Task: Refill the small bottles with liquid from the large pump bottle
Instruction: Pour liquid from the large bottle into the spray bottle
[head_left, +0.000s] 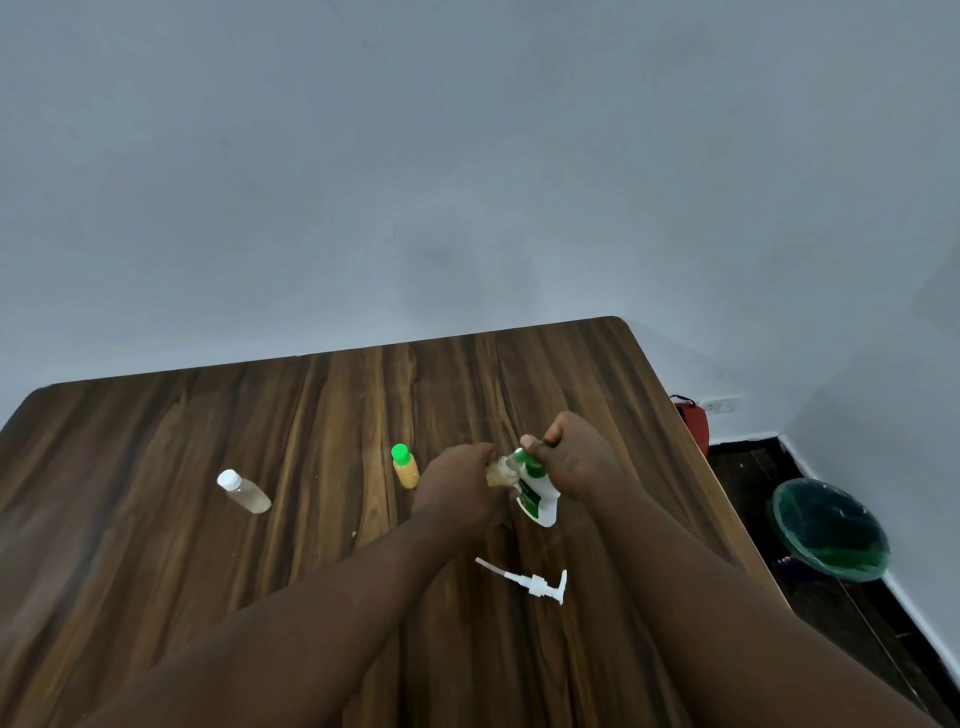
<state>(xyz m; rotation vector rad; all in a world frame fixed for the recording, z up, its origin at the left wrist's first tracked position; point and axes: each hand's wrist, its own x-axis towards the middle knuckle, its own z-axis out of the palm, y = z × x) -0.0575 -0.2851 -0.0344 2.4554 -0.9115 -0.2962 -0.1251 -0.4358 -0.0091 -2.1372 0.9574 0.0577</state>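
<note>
Pouring stage. The right hand (576, 462) gripped the large pump bottle (537, 493), tilted so its long axis ran leftward and its mouth met the small bottle (501, 472) clasped in the left hand (460, 486) above the desk (311, 415). The removed pump (540, 584) lay nearer the person; two capped bottles stood left.

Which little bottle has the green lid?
The small orange-filled bottle standing just left of the hands. The other standing one, farther left, has a white lid, and the one held in the left hand shows none.
</note>
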